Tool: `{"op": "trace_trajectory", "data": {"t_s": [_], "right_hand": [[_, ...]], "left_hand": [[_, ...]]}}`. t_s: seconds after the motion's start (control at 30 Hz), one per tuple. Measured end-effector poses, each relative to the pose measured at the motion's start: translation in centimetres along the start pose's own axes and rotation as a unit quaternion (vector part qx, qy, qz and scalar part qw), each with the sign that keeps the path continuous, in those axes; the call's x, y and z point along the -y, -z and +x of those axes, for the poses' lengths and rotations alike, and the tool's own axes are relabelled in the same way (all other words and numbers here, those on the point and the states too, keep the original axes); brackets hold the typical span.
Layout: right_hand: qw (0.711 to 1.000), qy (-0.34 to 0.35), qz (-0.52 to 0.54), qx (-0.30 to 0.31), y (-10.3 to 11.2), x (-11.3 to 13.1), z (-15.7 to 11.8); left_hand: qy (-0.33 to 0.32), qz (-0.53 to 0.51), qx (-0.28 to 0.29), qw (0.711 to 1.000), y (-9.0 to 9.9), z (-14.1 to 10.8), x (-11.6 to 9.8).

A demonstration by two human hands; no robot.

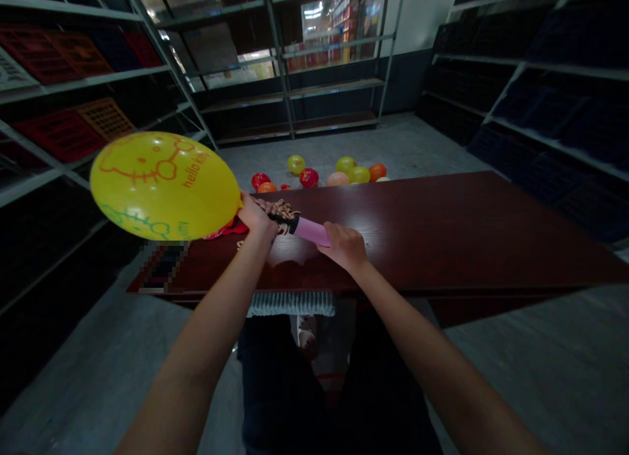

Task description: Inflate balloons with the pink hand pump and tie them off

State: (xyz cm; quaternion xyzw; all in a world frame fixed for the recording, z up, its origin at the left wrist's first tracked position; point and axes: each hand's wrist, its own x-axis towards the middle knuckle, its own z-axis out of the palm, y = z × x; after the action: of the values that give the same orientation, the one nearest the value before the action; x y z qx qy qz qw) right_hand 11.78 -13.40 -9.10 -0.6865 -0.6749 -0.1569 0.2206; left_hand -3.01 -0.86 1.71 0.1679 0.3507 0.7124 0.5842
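A large inflated yellow balloon [164, 186] with red and green cartoon print points its neck toward the hands. My left hand [256, 216] is closed around the balloon's neck, where it meets the black end of a pink hand pump [311, 231]. The fingers of my right hand [345, 245] wrap round the pump's pink far end. Behind the pump, a pile of tan strips or rubber bands [284, 210] lies on the dark red table [442, 225]. Something red [228, 229] lies partly under the balloon.
A blurred-out flat object [164, 265] rests on the table's left corner. Several balloons, one of them red [309, 178], are on the floor beyond the table. Metal shelves [334, 91] stand behind, and crates [63, 134] fill the left rack.
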Motion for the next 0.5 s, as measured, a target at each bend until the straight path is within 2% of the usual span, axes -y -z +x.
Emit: {"op": "trace_trajectory", "data": {"t_s": [0.1,0.3,0.4,0.5], "right_hand": [[1.0,0.018,-0.002,0.003,0.3,0.1,-0.1],[0.998,0.054,0.001,0.01,1.1,0.5,0.0],[0.998,0.065,0.007,0.015,1.1,0.6,-0.1],[0.998,0.057,0.011,0.014,0.8,0.4,-0.2]], "left_hand": [[0.004,-0.002,-0.025,1.0,1.1,1.2,-2.9],[-0.009,-0.009,-0.019,1.0,3.5,3.1,-9.1],[-0.027,0.004,-0.012,1.0,4.2,3.0,-10.3],[-0.046,0.0,-0.015,0.999,3.9,2.6,-9.9]]}}
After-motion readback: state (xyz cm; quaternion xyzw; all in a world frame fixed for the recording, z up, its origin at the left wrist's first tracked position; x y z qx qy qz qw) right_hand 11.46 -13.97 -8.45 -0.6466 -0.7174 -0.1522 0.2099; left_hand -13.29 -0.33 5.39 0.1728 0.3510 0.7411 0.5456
